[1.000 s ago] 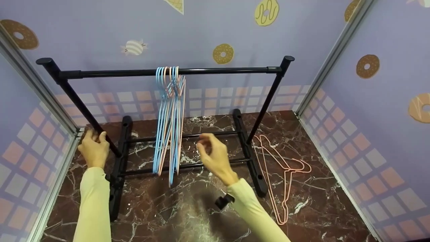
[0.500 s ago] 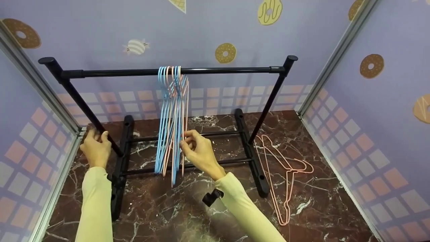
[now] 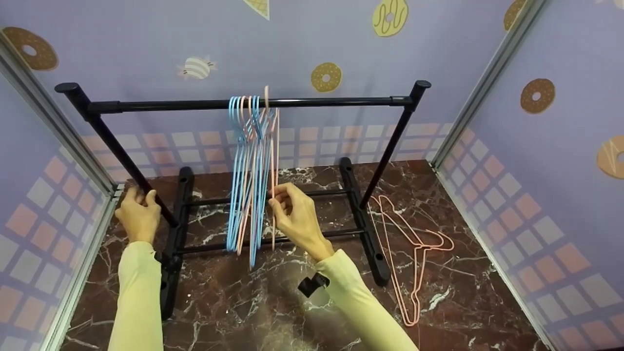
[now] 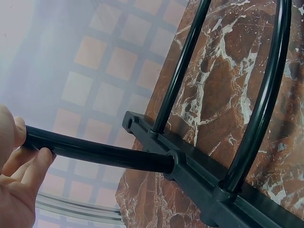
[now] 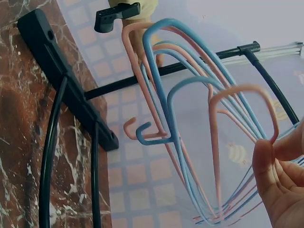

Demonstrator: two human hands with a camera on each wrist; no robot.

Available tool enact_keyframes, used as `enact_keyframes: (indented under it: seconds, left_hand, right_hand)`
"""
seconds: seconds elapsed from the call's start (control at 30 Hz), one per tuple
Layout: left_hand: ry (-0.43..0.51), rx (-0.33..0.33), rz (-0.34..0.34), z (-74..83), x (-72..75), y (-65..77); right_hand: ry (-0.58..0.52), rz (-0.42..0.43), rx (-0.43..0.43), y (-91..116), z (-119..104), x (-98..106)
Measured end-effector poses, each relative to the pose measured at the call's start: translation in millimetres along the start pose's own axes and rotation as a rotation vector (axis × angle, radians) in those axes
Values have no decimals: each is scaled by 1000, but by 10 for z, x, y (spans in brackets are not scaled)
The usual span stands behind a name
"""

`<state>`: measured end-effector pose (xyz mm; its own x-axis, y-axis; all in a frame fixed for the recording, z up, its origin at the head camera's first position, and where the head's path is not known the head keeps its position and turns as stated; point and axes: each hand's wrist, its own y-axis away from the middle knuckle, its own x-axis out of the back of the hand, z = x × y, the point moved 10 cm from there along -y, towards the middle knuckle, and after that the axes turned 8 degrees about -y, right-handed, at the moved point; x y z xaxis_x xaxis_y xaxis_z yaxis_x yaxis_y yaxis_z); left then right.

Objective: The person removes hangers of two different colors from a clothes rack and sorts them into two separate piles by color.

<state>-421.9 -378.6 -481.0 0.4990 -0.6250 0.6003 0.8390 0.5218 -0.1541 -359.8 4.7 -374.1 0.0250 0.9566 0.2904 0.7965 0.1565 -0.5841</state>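
A black rack holds several blue and pink hangers (image 3: 252, 170) bunched left of the middle of its top rail (image 3: 336, 102). My right hand (image 3: 300, 217) pinches the lower part of the rightmost pink hanger (image 5: 214, 137) between thumb and fingers. That hanger's hook rises above the rail, higher than the other hooks, and a small gap parts it from the bunch. Low on the rack's left post (image 4: 104, 154), my left hand (image 3: 139, 214) grips the black tube, thumb on one side and fingers on the other.
Pink hanger wire (image 3: 417, 247) lies on the marbled floor right of the rack; whether it is one hanger or two overlapping, I cannot tell. The rack's black feet (image 3: 363, 224) and low crossbars (image 3: 336, 234) stand on the floor. Patterned walls (image 3: 292, 48) enclose three sides.
My right hand has moved left to the bunch, taken hold of the end pink hanger and drawn it slightly right, its hook now raised. My left hand stays on the post.
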Motion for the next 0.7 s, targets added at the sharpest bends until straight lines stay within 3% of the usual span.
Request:
enact_keyframes:
  seconds: [0.2, 0.4, 0.57, 0.7]
  left_hand:
    - [-7, 7, -5, -16, -18, 14]
    - [-9, -8, 2, -5, -25, 11]
    - [-7, 4, -8, -14, -23, -4]
    - [-12, -16, 25, 4, 16, -15]
  right_hand:
    - [-31, 39, 34, 76, -11, 173]
    - [-43, 99, 63, 445, 95, 516]
    - [86, 179, 78, 844, 237, 900]
    - [205, 211, 62, 1186, 386, 1159]
